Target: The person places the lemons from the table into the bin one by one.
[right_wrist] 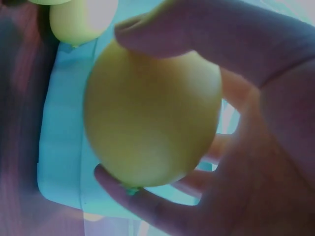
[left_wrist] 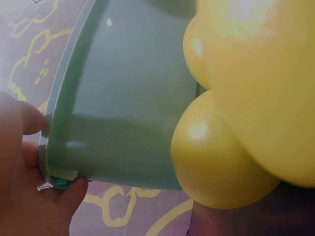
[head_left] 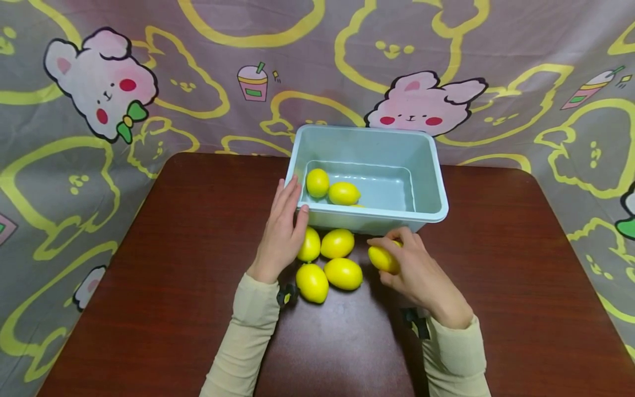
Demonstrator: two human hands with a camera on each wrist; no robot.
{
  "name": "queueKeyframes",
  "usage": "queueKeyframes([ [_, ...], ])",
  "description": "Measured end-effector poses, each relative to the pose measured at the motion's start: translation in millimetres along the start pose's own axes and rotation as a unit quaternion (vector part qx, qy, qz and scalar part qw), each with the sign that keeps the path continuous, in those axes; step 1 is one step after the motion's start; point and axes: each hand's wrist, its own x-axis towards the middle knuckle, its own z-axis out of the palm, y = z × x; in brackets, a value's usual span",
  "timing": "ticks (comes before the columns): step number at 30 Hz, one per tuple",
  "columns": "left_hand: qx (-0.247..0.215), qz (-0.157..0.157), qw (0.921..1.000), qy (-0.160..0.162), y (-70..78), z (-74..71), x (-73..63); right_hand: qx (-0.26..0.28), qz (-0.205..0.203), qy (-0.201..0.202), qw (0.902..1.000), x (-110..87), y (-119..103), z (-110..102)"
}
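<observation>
A pale blue-green plastic bin [head_left: 367, 220] stands on the table. My left hand [head_left: 280, 237] holds its front left corner, thumb on the front rim and fingers along the left side; in the left wrist view the fingertips [left_wrist: 33, 120] meet the rim. My right hand [head_left: 414, 273] grips a lemon [head_left: 379, 258] just in front of the bin's front wall, and the right wrist view shows thumb and fingers around this lemon [right_wrist: 152, 113]. Between the hands several more lemons [head_left: 343, 274] lie on the table. Inside the bin lie two lemons [head_left: 344, 193] and a sliver of a third.
The dark red-brown table [head_left: 198, 264] extends to both sides of the bin. A patterned cloth [head_left: 317, 71] with cartoon rabbits hangs behind and beside the table, close to the bin's back.
</observation>
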Motion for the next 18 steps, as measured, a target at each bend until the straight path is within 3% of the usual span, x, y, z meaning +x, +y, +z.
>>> queueKeyframes([
  [18,0.002,0.007,1.0000,0.005,-1.0,0.9,0.0,-0.006,-0.054,0.079,0.9954,-0.3,-6.6,-8.2],
])
